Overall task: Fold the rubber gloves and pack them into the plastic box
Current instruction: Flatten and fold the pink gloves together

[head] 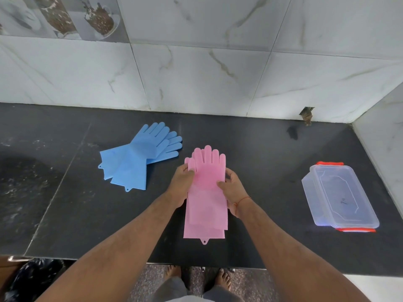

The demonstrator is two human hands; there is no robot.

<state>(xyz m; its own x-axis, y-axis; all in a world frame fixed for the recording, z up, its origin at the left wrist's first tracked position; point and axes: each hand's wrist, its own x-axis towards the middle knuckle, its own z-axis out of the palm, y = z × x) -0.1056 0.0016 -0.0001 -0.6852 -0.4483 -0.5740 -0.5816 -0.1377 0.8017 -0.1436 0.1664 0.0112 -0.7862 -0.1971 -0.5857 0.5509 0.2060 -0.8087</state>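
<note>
Left hand (182,184) and right hand (233,194) grip stacked pink gloves (206,199); no readable writing.

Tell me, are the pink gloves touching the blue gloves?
Apart. The head view shows a strip of dark countertop between the pink gloves and the blue gloves.

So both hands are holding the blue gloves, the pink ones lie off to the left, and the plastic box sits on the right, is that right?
Colours are swapped. The head view shows the left hand and right hand holding the pink gloves; the blue gloves lie off to the left. The box does sit on the right.
</note>
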